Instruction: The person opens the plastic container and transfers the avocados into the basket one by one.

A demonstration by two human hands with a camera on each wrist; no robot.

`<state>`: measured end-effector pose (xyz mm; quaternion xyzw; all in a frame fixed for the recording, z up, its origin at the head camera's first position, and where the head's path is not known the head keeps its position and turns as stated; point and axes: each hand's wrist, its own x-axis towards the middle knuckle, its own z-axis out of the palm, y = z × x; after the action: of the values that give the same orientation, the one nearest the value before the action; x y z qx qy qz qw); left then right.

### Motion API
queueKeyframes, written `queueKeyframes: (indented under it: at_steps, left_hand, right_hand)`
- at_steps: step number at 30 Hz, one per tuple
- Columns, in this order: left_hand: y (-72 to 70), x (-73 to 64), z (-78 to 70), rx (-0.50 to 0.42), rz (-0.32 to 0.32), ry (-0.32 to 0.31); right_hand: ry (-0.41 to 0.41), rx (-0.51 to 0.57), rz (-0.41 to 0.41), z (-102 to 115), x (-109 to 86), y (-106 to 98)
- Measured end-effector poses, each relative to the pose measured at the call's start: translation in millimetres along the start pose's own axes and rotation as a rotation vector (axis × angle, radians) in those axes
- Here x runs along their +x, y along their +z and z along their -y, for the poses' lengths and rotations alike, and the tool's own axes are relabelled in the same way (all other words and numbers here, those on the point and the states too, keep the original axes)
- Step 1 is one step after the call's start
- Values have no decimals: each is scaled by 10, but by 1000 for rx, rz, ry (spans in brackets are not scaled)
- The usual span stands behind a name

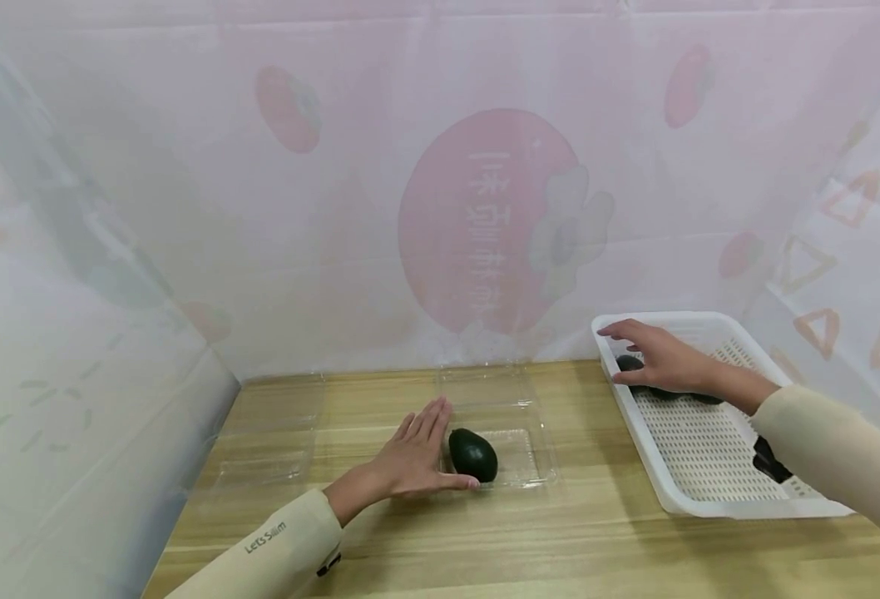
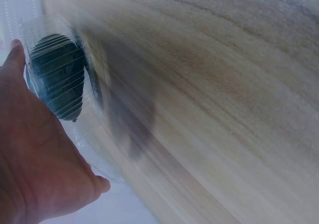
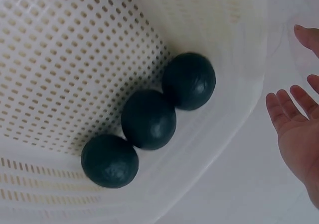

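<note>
A dark green avocado (image 1: pixel 473 456) lies in the left part of a clear plastic clamshell box (image 1: pixel 518 456), whose lid is folded back toward the wall. My left hand (image 1: pixel 413 462) rests against the box's left side, fingers straight and thumb stretched along the near edge. In the left wrist view, the box's ribbed wall stands between this hand (image 2: pixel 40 149) and the avocado (image 2: pixel 60 79). Over the far left corner of a white basket (image 1: pixel 653 470), my right hand (image 1: pixel 668 362) hovers with fingers spread, holding nothing. Three avocados (image 3: pixel 148 119) sit in a row along the basket's wall.
Another clear plastic box (image 1: pixel 264 466), lid laid back, stands on the left of the wooden table (image 1: pixel 440 553). A printed cloth (image 1: pixel 335 249) rises behind the table, with cloth sides at left and right. The basket's raised rim stands under the right forearm.
</note>
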<state>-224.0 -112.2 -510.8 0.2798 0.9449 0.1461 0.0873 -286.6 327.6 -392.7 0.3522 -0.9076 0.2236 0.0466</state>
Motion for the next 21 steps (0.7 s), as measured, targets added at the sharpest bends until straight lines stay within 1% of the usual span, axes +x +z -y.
queueKeyframes:
  at_steps: [7,15,18,21]
  left_hand:
    - [40,15,51,1,-14,16]
    - [21,12,50,-3,-17,17]
    - [12,5,36,6,-11,10]
    - [3,-6,16,12,-4,0]
  right_hand:
    - [-28,-21,75,269,105,175]
    - [-37,31,141,427,177,338]
    - [-30,28,169,496,201,387]
    - [-48,2,194,572,221,441]
